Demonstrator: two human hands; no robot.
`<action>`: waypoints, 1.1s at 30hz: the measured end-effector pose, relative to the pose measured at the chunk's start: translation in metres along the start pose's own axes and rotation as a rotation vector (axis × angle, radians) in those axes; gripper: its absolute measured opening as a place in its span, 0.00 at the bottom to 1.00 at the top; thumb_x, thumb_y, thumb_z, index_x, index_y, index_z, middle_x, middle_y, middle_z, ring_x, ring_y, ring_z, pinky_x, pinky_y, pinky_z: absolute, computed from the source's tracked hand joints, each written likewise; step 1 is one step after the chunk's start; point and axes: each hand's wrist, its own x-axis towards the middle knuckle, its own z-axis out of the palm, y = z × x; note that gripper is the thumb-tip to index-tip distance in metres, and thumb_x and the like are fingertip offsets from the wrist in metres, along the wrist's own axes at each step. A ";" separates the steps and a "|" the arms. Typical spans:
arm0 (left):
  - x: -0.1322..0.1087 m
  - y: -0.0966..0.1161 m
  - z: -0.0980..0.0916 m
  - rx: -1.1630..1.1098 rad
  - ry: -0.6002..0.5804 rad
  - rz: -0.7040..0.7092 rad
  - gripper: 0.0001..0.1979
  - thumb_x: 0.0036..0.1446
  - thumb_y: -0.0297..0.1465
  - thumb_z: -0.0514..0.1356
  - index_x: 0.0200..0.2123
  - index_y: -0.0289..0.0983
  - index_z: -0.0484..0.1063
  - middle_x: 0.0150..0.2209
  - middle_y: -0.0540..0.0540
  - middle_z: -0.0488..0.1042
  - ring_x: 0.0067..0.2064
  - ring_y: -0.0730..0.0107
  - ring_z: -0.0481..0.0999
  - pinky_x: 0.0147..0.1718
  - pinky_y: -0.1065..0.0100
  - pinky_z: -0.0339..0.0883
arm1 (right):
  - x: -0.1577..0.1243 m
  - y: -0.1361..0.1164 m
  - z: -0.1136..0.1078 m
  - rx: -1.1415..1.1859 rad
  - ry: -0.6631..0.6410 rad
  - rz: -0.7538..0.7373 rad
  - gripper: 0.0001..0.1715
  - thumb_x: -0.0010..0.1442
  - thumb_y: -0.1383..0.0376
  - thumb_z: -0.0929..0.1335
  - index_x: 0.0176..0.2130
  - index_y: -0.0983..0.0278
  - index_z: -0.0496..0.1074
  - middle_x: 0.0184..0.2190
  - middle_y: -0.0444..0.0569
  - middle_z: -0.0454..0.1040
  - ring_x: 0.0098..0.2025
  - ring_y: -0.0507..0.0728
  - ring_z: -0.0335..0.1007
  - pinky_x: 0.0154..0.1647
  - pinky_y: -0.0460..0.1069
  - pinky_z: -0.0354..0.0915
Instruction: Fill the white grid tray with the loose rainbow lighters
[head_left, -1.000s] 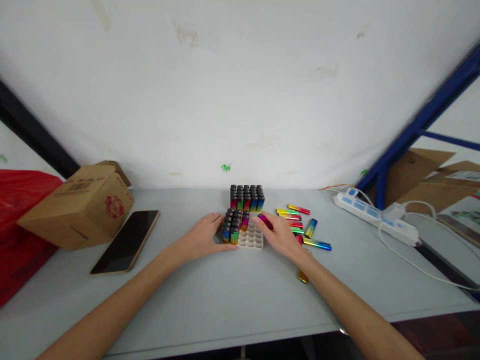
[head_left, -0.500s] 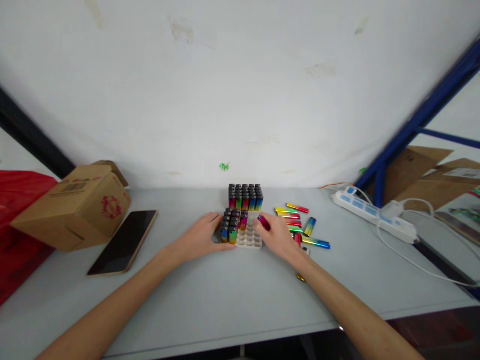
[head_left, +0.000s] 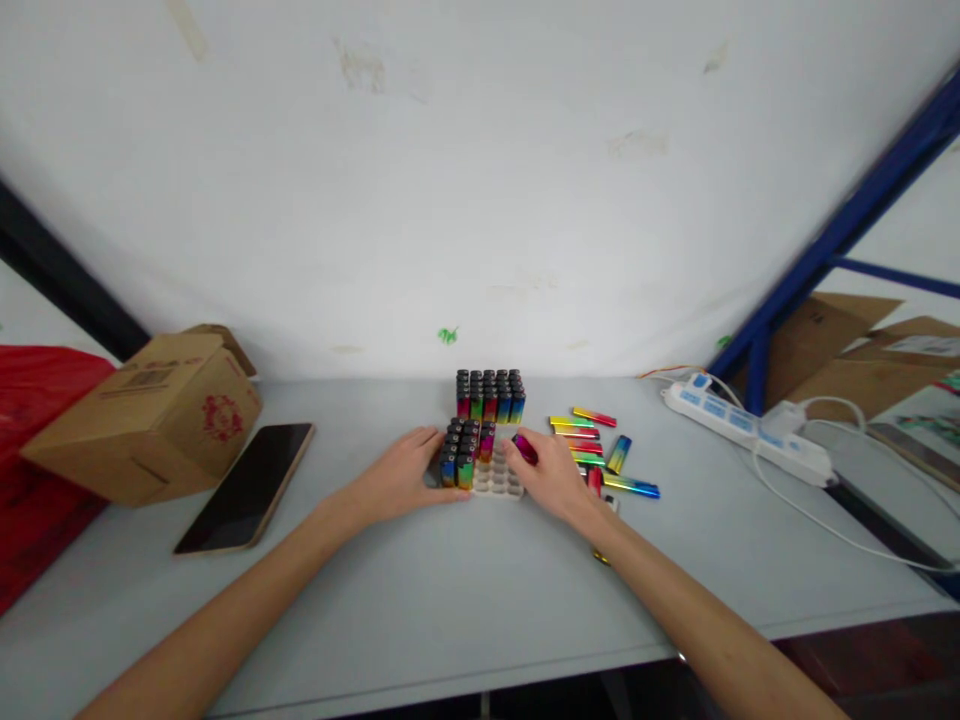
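A white slotted tray (head_left: 498, 483) lies on the grey table (head_left: 465, 590), its left part holding several upright rainbow-coloured lighters (head_left: 465, 450). My left hand (head_left: 405, 476) rests against the tray's left side, fingers curled on its edge. My right hand (head_left: 551, 475) is closed round a magenta lighter (head_left: 525, 448), held over the tray's right side. A second tray (head_left: 490, 394), full of lighters, stands just behind. Several loose lighters (head_left: 600, 452) lie to the right of my right hand.
A cardboard box (head_left: 154, 412) and a dark phone (head_left: 247, 486) lie at the left, beside a red bag (head_left: 34, 440). A white power strip (head_left: 742, 428) with cables sits at the right, near a blue rack post (head_left: 817, 245). A white wall stands behind.
My right hand with the magenta lighter has shifted slightly left toward the tray's empty slots. My left hand has stayed on the tray.
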 end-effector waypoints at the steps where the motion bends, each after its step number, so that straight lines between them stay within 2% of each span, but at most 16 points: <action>1: 0.000 0.000 0.000 0.000 0.004 0.001 0.33 0.59 0.61 0.76 0.54 0.43 0.82 0.55 0.37 0.86 0.59 0.38 0.85 0.62 0.46 0.80 | 0.000 0.000 -0.001 -0.011 0.003 0.017 0.24 0.76 0.59 0.69 0.29 0.57 0.61 0.21 0.40 0.65 0.26 0.55 0.60 0.33 0.51 0.49; 6: 0.000 0.000 0.000 0.000 0.002 -0.004 0.32 0.58 0.61 0.76 0.53 0.43 0.82 0.54 0.38 0.86 0.58 0.39 0.85 0.61 0.48 0.80 | 0.001 0.000 0.000 -0.041 -0.021 0.045 0.19 0.74 0.63 0.70 0.31 0.57 0.63 0.22 0.40 0.66 0.26 0.55 0.61 0.34 0.51 0.49; 10: -0.001 0.000 -0.001 0.012 -0.001 0.007 0.33 0.60 0.61 0.76 0.55 0.43 0.81 0.55 0.38 0.86 0.59 0.39 0.85 0.62 0.48 0.80 | 0.000 0.005 0.003 -0.007 -0.038 -0.018 0.17 0.80 0.57 0.67 0.36 0.57 0.69 0.25 0.40 0.70 0.27 0.56 0.65 0.34 0.50 0.52; 13: -0.001 -0.001 0.000 0.023 -0.011 0.006 0.34 0.60 0.62 0.76 0.55 0.43 0.81 0.56 0.37 0.85 0.59 0.40 0.85 0.62 0.48 0.80 | 0.000 0.010 0.003 0.022 -0.022 -0.071 0.16 0.85 0.54 0.63 0.44 0.58 0.70 0.30 0.43 0.76 0.32 0.59 0.72 0.37 0.50 0.59; 17: 0.000 -0.001 0.001 0.001 0.000 0.007 0.35 0.59 0.63 0.76 0.56 0.44 0.81 0.56 0.38 0.85 0.59 0.39 0.84 0.63 0.47 0.79 | -0.002 0.012 -0.003 0.027 -0.021 -0.229 0.15 0.87 0.58 0.61 0.49 0.58 0.72 0.43 0.51 0.81 0.44 0.62 0.79 0.49 0.53 0.71; 20: 0.000 0.000 0.001 0.005 -0.012 -0.004 0.34 0.59 0.61 0.76 0.55 0.42 0.81 0.56 0.37 0.85 0.59 0.38 0.84 0.64 0.45 0.78 | -0.003 0.011 -0.010 -0.023 0.021 -0.323 0.13 0.86 0.58 0.63 0.51 0.59 0.76 0.52 0.57 0.81 0.52 0.63 0.79 0.58 0.56 0.73; 22: 0.000 0.001 0.002 0.014 -0.011 0.001 0.34 0.59 0.62 0.76 0.54 0.42 0.82 0.55 0.37 0.85 0.59 0.39 0.84 0.64 0.46 0.78 | -0.002 0.011 -0.013 -0.051 0.040 -0.330 0.14 0.85 0.57 0.66 0.48 0.59 0.77 0.50 0.57 0.81 0.50 0.63 0.79 0.55 0.56 0.74; 26: 0.001 0.001 0.002 0.009 -0.007 -0.005 0.34 0.58 0.61 0.77 0.54 0.42 0.82 0.54 0.38 0.86 0.59 0.39 0.84 0.64 0.47 0.78 | 0.001 0.011 -0.015 -0.005 -0.025 -0.275 0.21 0.85 0.54 0.67 0.39 0.59 0.74 0.35 0.49 0.81 0.37 0.60 0.77 0.42 0.52 0.69; 30: 0.001 0.002 0.002 0.016 -0.034 -0.012 0.35 0.59 0.60 0.77 0.56 0.41 0.81 0.57 0.36 0.85 0.61 0.38 0.83 0.65 0.46 0.77 | 0.001 0.012 -0.011 0.069 -0.081 -0.278 0.20 0.85 0.55 0.66 0.39 0.59 0.73 0.34 0.48 0.83 0.35 0.59 0.78 0.40 0.51 0.67; 33: 0.000 0.002 0.002 0.017 -0.034 -0.007 0.35 0.60 0.60 0.76 0.56 0.41 0.80 0.58 0.35 0.84 0.62 0.37 0.83 0.66 0.45 0.76 | 0.000 0.014 -0.007 -0.003 -0.108 -0.316 0.18 0.85 0.56 0.67 0.41 0.59 0.74 0.34 0.48 0.82 0.34 0.59 0.78 0.38 0.51 0.67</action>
